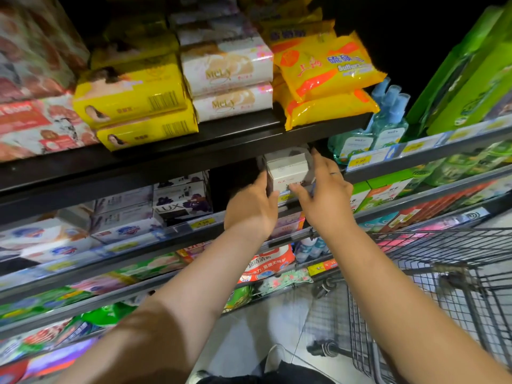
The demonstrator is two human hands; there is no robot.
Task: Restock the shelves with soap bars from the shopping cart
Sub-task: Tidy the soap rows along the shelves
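Note:
A white boxed soap bar (288, 169) sits in a dark gap on the second shelf (194, 231), just under the black top shelf. My left hand (253, 209) grips its left side, thumb along the box edge. My right hand (322, 194) holds its right side, thumb on the front face and fingers reaching up past the box. The wire shopping cart (443, 275) stands at the lower right, and what it holds is not visible.
The top shelf (249, 128) carries yellow, white and orange soap packs. Purple LUX boxes (181, 199) stand left of the gap, and blue sanitizer bottles (385, 126) right of it. Lower shelves are packed with goods. Tiled floor shows below.

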